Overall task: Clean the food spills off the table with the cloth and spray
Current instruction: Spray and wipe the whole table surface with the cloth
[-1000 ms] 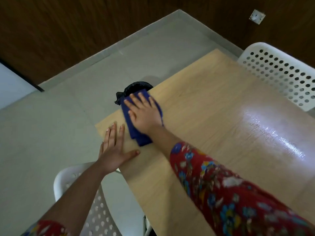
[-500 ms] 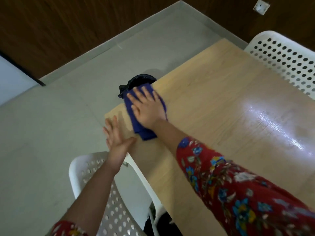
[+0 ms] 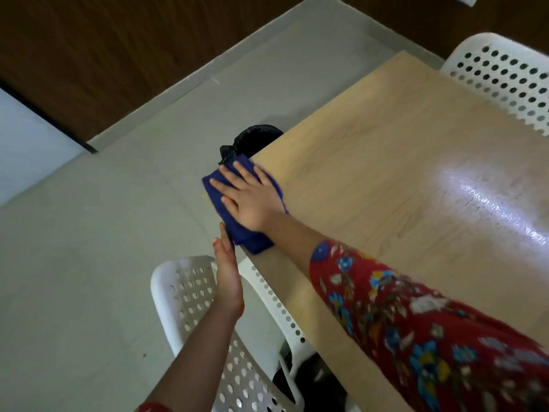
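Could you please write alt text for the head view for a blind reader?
The right hand presses a blue cloth flat on the wooden table corner, beside a black bin; the left hand hovers edge-on at the edge, above a white chair.

The cloth (image 3: 252, 243) is deep blue. The bench (image 3: 371, 173) is pale wood with a faint brown grain and a white sheen at its right. The sleeve (image 3: 416, 328) is red, patterned with blue, yellow and white flowers. The near chair (image 3: 166, 295) and the far chair (image 3: 505, 69) are white, dotted with round holes. The bin liner (image 3: 255, 138) is black, the floor (image 3: 89, 263) pale grey, the wall (image 3: 118, 40) dark brown wood.
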